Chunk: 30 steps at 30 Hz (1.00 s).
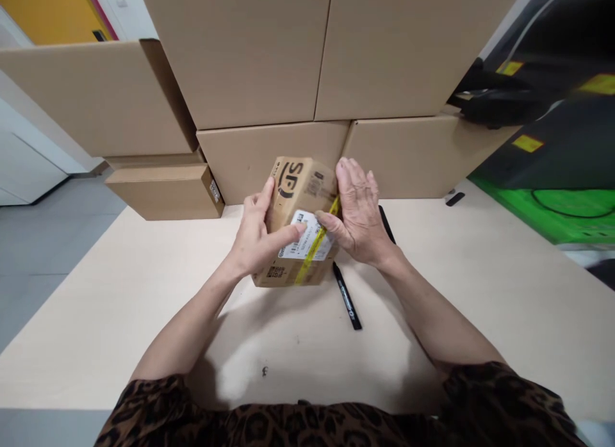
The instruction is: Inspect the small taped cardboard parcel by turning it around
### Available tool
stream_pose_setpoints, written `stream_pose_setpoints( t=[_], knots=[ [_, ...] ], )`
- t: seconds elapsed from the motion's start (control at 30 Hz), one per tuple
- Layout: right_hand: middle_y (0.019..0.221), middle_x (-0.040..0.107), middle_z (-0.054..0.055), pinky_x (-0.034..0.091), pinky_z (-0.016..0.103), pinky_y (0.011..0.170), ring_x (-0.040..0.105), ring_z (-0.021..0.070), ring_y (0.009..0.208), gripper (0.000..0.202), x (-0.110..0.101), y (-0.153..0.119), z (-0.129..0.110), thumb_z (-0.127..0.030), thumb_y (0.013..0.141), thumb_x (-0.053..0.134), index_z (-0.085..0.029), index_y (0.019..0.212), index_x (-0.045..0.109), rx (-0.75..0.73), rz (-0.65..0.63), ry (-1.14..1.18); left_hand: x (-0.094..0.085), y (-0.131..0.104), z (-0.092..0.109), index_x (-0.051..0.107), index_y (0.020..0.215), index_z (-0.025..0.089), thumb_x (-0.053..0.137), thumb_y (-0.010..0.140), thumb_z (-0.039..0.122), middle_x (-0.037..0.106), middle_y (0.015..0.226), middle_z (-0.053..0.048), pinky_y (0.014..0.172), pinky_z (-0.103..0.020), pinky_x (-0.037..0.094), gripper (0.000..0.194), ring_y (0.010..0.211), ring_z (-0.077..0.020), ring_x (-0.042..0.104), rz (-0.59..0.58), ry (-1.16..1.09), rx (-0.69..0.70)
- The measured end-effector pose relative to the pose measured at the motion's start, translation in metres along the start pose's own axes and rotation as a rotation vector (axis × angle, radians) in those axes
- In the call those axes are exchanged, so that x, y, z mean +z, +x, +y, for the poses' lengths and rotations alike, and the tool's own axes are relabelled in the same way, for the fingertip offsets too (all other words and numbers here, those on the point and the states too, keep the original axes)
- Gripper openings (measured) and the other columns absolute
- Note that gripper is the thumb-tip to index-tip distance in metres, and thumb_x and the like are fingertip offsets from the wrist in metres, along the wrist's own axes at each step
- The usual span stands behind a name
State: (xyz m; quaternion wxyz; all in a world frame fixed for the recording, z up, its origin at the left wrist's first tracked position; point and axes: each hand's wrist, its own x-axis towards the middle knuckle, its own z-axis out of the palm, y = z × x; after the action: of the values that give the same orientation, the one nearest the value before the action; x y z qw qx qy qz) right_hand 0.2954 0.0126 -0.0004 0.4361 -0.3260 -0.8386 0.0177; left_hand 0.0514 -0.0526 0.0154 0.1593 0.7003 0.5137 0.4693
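A small cardboard box [291, 200] is tilted above the table, between my two hands. It bears black print, a white shipping label [312, 242] and a strip of yellow tape [312, 250] that crosses the label. My left hand [257, 232] grips the box's left side, its thumb resting on the label. My right hand [358, 213] lies against the right side, fingers stretched out along it and thumb near the tape. Just below the box, a black marker pen [346, 298] lies on the table. Another dark, slim object [387, 225] is partly hidden behind my right hand.
Large cardboard boxes [250, 56] are stacked along the back of the table [480, 306]. A flatter box [163, 191] sits at the back left. At the back right lies a small black object [455, 199], with a green surface [552, 210] beyond the table.
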Motion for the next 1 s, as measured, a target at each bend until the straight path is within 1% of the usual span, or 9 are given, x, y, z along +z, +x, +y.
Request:
stream_pose_setpoints(
  t=[0.1,0.17,0.27,0.37,0.5,0.63,0.8,0.9,1.0],
  knots=[
    [0.172,0.048,0.015,0.040,0.067,0.128,0.048,0.0383,0.158,0.080,-0.005,0.005,-0.014,-0.067,0.105,0.051,-0.031,0.173,0.029,-0.009,0.052,0.229,-0.003,-0.003,0.009,0.035,0.171,0.030,0.086,0.070,0.067,0.047,0.148,-0.015,0.121,-0.067,0.041,0.119,0.144,-0.0416,0.047,0.078,0.221,0.112],
    [0.166,0.055,0.014,0.046,0.061,0.126,0.054,0.0358,0.154,0.071,-0.007,0.012,-0.023,-0.063,0.106,0.054,-0.031,0.168,0.041,-0.029,0.084,0.340,-0.006,-0.003,0.015,0.023,0.173,0.029,0.087,0.069,0.062,0.044,0.152,-0.018,0.117,-0.067,0.040,0.126,0.143,-0.0432,0.046,0.162,0.357,0.231],
    [0.169,0.054,0.011,0.038,0.060,0.132,0.048,0.0348,0.159,0.067,-0.013,0.025,-0.034,-0.063,0.106,0.054,-0.032,0.165,0.048,-0.099,0.093,0.440,-0.013,-0.001,0.020,0.005,0.175,0.027,0.087,0.069,0.057,0.044,0.156,-0.021,0.113,-0.066,0.041,0.137,0.139,-0.0448,0.047,0.269,0.477,0.396],
    [0.178,0.041,0.005,0.025,0.059,0.139,0.034,0.0338,0.168,0.073,-0.021,0.037,-0.041,-0.069,0.106,0.049,-0.034,0.169,0.042,-0.147,0.015,0.522,-0.022,0.000,0.023,0.003,0.176,0.023,0.086,0.069,0.048,0.046,0.155,-0.023,0.111,-0.063,0.042,0.138,0.137,-0.0455,0.049,0.278,0.554,0.538],
    [0.185,0.024,-0.001,0.013,0.058,0.141,0.017,0.0340,0.173,0.096,-0.032,0.045,-0.037,-0.090,0.097,0.037,-0.035,0.175,0.027,-0.156,-0.152,0.605,-0.027,-0.004,0.028,0.000,0.176,0.017,0.080,0.071,0.035,0.049,0.153,-0.026,0.107,-0.059,0.046,0.133,0.135,-0.0442,0.053,0.157,0.578,0.657],
    [0.184,0.026,-0.005,0.010,0.057,0.142,0.014,0.0337,0.173,0.100,-0.033,0.049,-0.019,-0.097,0.092,0.028,-0.038,0.173,0.033,-0.046,-0.124,0.631,-0.021,-0.008,0.033,-0.002,0.175,0.015,0.076,0.073,0.033,0.053,0.150,-0.027,0.101,-0.058,0.047,0.130,0.129,-0.0438,0.058,0.004,0.565,0.750],
    [0.184,0.028,-0.003,0.006,0.056,0.142,0.012,0.0321,0.174,0.098,-0.025,0.048,-0.012,-0.096,0.093,0.022,-0.037,0.170,0.041,0.169,-0.067,0.609,-0.012,-0.008,0.031,-0.002,0.174,0.011,0.075,0.072,0.030,0.055,0.149,-0.029,0.101,-0.058,0.046,0.129,0.128,-0.0452,0.059,-0.037,0.573,0.727],
    [0.184,0.026,0.001,0.009,0.058,0.141,0.013,0.0329,0.174,0.095,-0.020,0.043,-0.021,-0.091,0.096,0.033,-0.033,0.172,0.035,0.156,-0.134,0.654,-0.013,-0.005,0.024,-0.006,0.174,0.011,0.078,0.071,0.031,0.054,0.151,-0.030,0.103,-0.061,0.046,0.135,0.130,-0.0474,0.058,0.022,0.594,0.660],
    [0.185,0.022,0.006,0.015,0.061,0.140,0.014,0.0356,0.173,0.104,-0.016,0.040,-0.029,-0.085,0.093,0.056,-0.031,0.175,0.025,0.062,-0.164,0.660,-0.022,0.001,0.017,-0.007,0.175,0.018,0.082,0.071,0.034,0.054,0.154,-0.026,0.106,-0.062,0.046,0.138,0.131,-0.0463,0.059,0.115,0.609,0.586]
  ],
)
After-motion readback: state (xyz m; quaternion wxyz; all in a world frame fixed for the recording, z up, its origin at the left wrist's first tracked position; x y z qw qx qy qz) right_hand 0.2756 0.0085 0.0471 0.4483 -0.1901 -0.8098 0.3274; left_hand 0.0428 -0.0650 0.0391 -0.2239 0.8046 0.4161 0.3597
